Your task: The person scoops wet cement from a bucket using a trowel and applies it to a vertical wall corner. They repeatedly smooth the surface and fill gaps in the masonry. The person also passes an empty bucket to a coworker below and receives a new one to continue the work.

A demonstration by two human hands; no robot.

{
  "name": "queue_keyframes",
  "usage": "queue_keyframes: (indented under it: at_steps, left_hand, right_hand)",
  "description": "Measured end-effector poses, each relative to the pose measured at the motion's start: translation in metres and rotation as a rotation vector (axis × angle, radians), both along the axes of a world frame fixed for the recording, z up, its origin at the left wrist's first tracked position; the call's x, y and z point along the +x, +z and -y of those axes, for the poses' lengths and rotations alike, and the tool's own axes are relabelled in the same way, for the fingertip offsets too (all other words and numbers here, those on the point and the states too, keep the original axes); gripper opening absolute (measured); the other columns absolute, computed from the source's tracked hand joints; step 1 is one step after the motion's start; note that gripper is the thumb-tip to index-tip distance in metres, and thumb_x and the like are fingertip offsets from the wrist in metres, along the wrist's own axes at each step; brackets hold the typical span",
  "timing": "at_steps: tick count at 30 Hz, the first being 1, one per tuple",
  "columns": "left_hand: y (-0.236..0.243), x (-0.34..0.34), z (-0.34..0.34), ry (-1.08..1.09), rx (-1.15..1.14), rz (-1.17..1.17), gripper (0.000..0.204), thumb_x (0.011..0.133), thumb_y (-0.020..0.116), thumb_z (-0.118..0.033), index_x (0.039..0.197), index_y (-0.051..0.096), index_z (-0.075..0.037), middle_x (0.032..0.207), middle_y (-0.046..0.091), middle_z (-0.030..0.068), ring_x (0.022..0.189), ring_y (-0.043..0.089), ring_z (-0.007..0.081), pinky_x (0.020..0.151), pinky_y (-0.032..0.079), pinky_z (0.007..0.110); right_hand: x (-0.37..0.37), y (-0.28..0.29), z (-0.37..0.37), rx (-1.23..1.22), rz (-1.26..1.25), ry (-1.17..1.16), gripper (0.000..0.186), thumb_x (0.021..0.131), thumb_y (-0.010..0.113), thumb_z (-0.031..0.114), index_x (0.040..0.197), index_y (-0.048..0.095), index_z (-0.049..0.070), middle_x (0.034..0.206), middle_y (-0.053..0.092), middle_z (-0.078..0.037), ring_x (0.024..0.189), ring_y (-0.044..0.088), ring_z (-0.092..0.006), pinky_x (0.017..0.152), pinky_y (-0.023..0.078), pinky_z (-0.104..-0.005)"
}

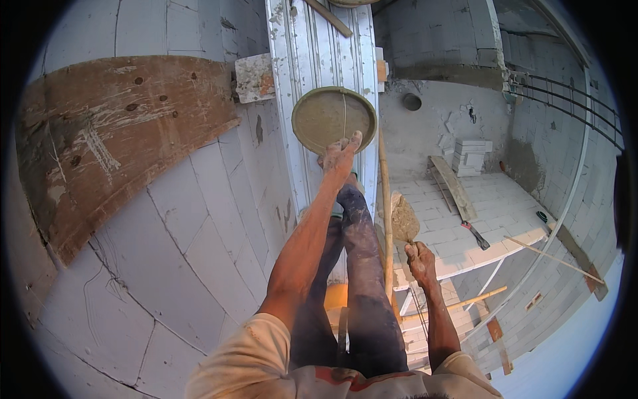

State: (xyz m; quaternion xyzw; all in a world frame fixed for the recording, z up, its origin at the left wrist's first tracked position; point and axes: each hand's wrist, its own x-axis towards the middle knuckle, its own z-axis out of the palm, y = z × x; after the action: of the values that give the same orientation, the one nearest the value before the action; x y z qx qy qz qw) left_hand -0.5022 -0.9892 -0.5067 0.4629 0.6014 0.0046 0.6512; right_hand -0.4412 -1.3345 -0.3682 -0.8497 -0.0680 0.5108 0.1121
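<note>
A round basin with a green rim [296, 105] holds wet grey mortar [322, 120] and stands over the ribbed metal planking in front of my legs. From its far rim a thin white cord [344, 110] runs across the mortar to my left hand [340, 156]. That hand is closed on the cord at the near rim; the fingertips are partly hidden. On the right, my right hand [420, 263] grips the handle of a trowel [404, 219]. Mortar coats the trowel's blade, which points away from me beside a bamboo pole.
The ribbed metal planking [284, 73] runs ahead along a white block wall [193, 219]. A brown board [126, 139] leans there. On the right are a bamboo pole [385, 219], a lower block ledge with a plank [455, 188], a red-handled tool [475, 235] and stacked blocks [470, 156].
</note>
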Motion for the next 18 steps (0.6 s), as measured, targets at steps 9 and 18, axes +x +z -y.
queue_keyframes:
  at_steps: [9,18]
  left_hand:
    - [-0.026,-0.085,0.042,-0.061,0.230,0.193,0.037,0.105,0.054,-0.032,0.096,0.070,0.000,0.084,0.063,0.0071,0.076,0.061,0.0209,0.079,0.050,0.035]
    - [-0.078,-0.140,-0.014,-0.360,0.691,-0.351,0.042,0.103,0.053,-0.018,0.144,0.059,-0.017,0.117,0.061,0.0118,0.104,0.057,0.0344,0.095,0.049,0.046]
  right_hand:
    - [0.053,-0.076,-0.210,-0.117,0.359,0.936,0.023,0.094,0.059,0.021,0.107,0.066,0.004,0.093,0.072,-0.020,0.092,0.073,-0.0378,0.078,0.058,-0.0492]
    - [0.026,-0.170,-0.247,-0.090,0.253,1.006,0.023,0.081,0.065,0.018,0.091,0.074,0.000,0.092,0.071,-0.029,0.086,0.073,-0.0419,0.076,0.059,-0.0502]
